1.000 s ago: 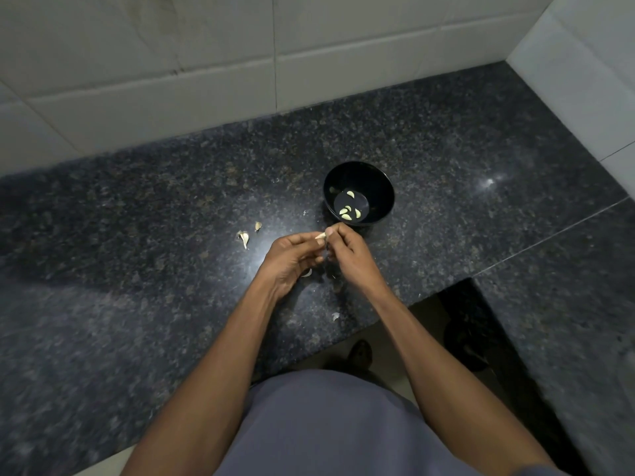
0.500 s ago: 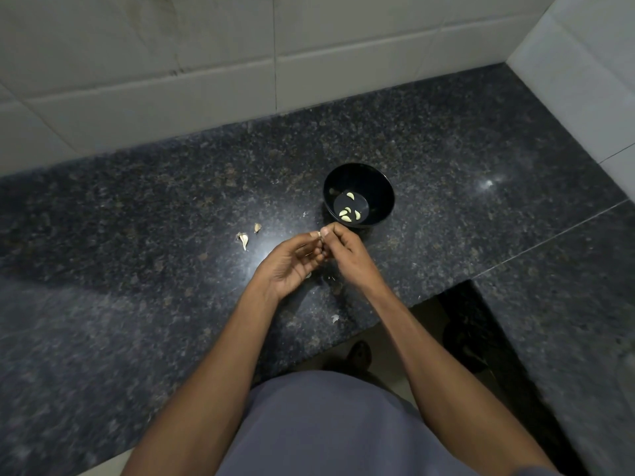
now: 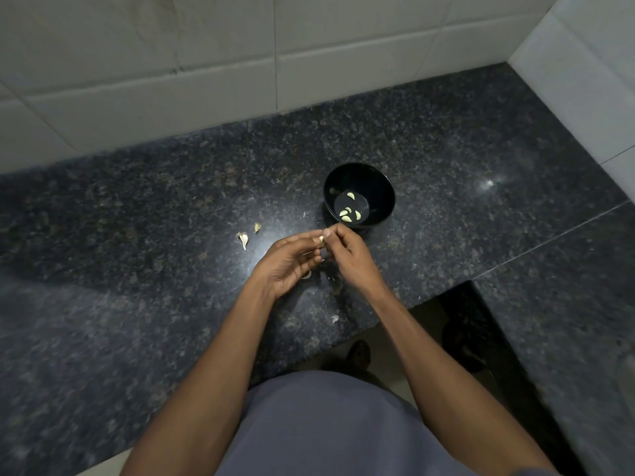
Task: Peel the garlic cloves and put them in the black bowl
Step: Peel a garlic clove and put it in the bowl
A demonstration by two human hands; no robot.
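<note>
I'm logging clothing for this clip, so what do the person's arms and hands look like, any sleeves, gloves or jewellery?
Both forearms are bare to the frame's edge: no sleeves, gloves, watch or bands visible. The left hand and right hand show no rings. A grey-blue garment covers the body below.

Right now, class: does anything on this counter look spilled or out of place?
Only peeling debris. Scraps of garlic skin lie loose near the front edge of the counter, and two unpeeled cloves sit left of the hands. The black bowl stands upright, holding peeled cloves.

The garlic clove point(image 3: 321, 239) was mostly hidden between the fingertips of the left hand point(image 3: 288, 264) and right hand point(image 3: 350, 253).
</note>
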